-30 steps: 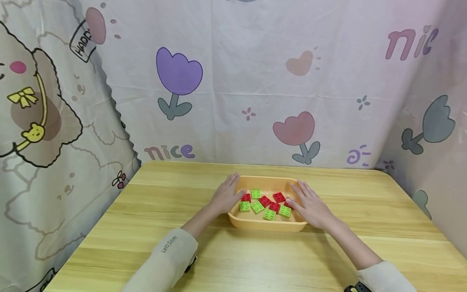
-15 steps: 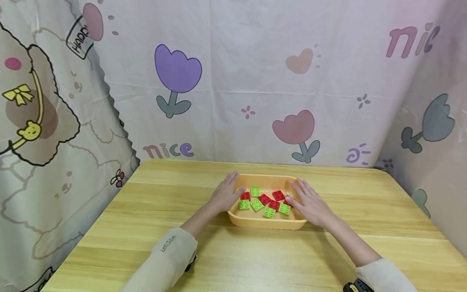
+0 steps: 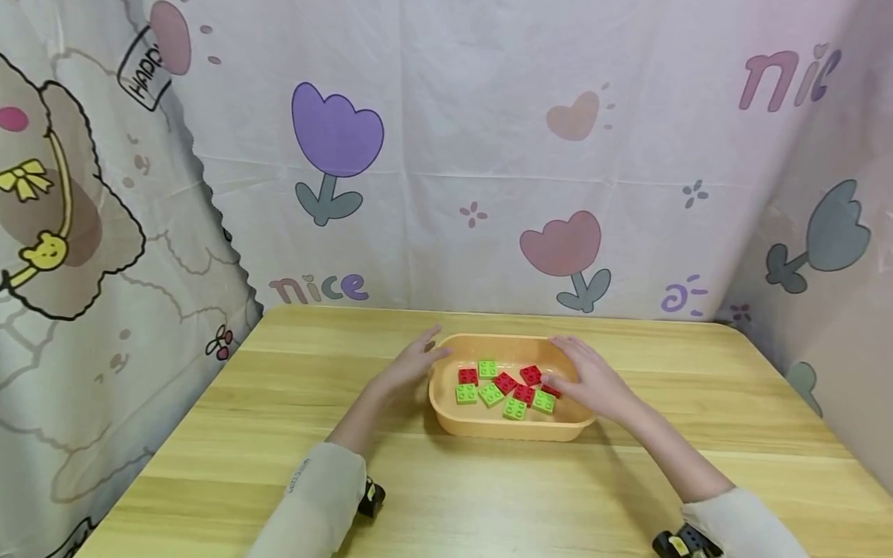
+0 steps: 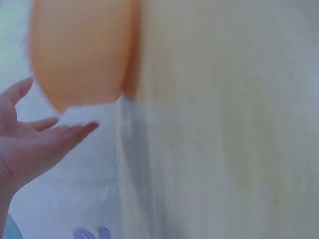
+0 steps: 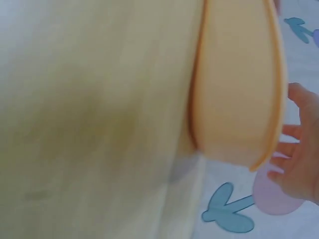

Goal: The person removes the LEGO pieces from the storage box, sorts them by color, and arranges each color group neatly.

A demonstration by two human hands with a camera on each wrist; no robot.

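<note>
An orange oblong plastic tub (image 3: 516, 428) sits on the table, holding several green building blocks (image 3: 491, 394) and red building blocks (image 3: 505, 382). My left hand (image 3: 407, 370) hovers just off the tub's left end with its fingers spread. In the left wrist view a gap shows between most of that hand (image 4: 40, 142) and the blurred tub (image 4: 82, 55). At the right end, my right hand (image 3: 593, 381) lies over the rim, its thumb above the blocks and partly covering a red one. The right wrist view has that hand's fingers (image 5: 288, 148) loosely extended by the rim; whether they touch it I cannot tell.
The wooden table (image 3: 314, 372) reaches back to a printed cloth (image 3: 460, 116) that hangs behind it. More cloth hangs at the left (image 3: 105, 333) and right sides. A dark device (image 3: 372, 496) is worn at the left wrist, and another (image 3: 687, 542) at the right.
My left hand has left the tub's left rim and moved outward to the left. My right hand has shifted slightly at the right end. The blocks lie as before.
</note>
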